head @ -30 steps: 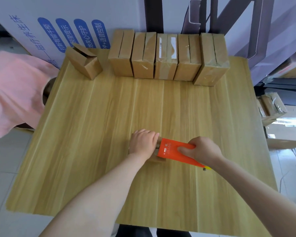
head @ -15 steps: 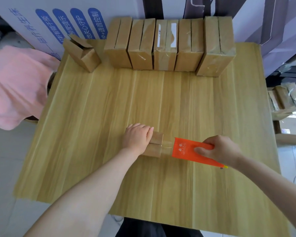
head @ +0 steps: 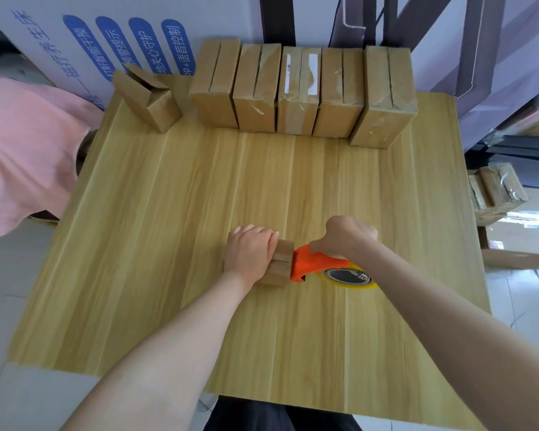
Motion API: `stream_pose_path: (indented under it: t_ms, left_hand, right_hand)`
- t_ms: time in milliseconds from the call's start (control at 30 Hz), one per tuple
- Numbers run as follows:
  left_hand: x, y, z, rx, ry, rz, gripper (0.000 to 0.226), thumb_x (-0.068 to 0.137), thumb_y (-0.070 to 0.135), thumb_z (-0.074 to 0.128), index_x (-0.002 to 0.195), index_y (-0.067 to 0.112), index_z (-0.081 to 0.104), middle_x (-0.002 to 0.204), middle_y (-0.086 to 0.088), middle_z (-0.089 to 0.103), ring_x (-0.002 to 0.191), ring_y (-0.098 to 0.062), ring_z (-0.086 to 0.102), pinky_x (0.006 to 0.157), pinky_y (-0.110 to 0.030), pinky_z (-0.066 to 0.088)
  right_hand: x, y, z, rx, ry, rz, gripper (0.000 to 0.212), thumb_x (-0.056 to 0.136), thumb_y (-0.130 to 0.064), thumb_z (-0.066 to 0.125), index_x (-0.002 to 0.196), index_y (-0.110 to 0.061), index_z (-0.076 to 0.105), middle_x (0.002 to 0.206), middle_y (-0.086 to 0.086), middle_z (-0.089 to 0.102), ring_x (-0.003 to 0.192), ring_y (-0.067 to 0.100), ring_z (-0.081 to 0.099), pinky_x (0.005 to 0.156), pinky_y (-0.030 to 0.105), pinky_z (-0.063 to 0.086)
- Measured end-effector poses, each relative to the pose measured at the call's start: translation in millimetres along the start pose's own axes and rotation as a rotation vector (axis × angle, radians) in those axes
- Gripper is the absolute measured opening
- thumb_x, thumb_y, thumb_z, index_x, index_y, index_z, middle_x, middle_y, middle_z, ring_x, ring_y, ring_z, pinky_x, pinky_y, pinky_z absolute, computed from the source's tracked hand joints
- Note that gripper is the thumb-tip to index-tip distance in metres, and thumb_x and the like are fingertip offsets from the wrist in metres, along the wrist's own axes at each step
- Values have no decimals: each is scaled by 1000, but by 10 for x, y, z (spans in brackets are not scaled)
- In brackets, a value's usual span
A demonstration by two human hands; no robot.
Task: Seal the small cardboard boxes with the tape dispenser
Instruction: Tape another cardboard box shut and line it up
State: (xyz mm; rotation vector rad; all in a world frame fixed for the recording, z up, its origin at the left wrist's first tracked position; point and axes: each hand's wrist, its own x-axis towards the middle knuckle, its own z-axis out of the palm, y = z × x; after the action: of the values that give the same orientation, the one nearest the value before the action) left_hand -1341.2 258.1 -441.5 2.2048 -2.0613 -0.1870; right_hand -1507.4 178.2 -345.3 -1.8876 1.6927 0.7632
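Far left, off the table: pink cloth, bunched, overlapping the table's left rear corner area. Behind it a large white carton with blue printed ovals.

Wooden table, pale grain running front to back.

Back left corner: one open box, flaps up, set at an angle, standing apart from the others.

Back edge, centre to right: row of five boxes, standing side by side and touching. Glossy tape shows on several; the middle one carries white labels. The rightmost is turned slightly out of line.

Front centre: small box on the tabletop, seam between its top flaps visible at the right end. Left hand lies palm-down over its left part, fingers together and nearly straight, pressing on the top. Nothing gripped.

Just right of the box: orange tape dispenser, its front end touching the box's right end face. Yellow tape roll sits at its rear, low near the tabletop. Right hand is closed around the dispenser from above, fingers curled tight over it, thumb on the near side.

Far right, beyond the table: more taped boxes, stacked lower down.
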Motion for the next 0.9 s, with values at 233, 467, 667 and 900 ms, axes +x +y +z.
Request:
stream_pose_path:
  t_ms: [233, 467, 667, 900]
  left_hand:
    - [-18, 7, -59, -86, -71, 5, 38, 88, 44, 29, 78, 28, 62, 77, 14, 62, 81, -12, 54, 78, -30, 38]
    - [-321, -15, -109, -98, -100, -325, 43, 96, 53, 30, 109, 28, 63, 110, 7, 65, 108, -18, 53, 92, -37, 35]
    - [-651, 49, -355, -493, -50, -772, 41, 95, 35, 51, 135, 25, 48, 140, 3, 48, 136, -19, 32, 107, -43, 27]
    - [-438, 89, -1499, -1489, -414, -485, 38, 95, 44, 50, 111, 14, 68, 105, -3, 72, 95, -14, 66, 86, -32, 48]
  right_hand:
    - [-122, -137, -4, 23, 24, 96, 29, 87, -46, 55, 76, -19, 54, 69, -4, 56, 57, 14, 50, 48, 24, 34]
    - [-414, 34, 500, 393, 249, 162, 47, 84, -59, 51, 69, -15, 60, 63, 0, 62, 57, 22, 64, 55, 26, 51]
    - [-964, 308, 568, 1031, 430, -61, 30, 88, -35, 68, 69, -11, 69, 48, 11, 58, 38, 29, 59, 38, 50, 51]
    - [-1438, 274, 375, 1184, 538, -220, 12, 85, -26, 74, 76, -17, 73, 50, 9, 61, 37, 24, 57, 38, 42, 47]
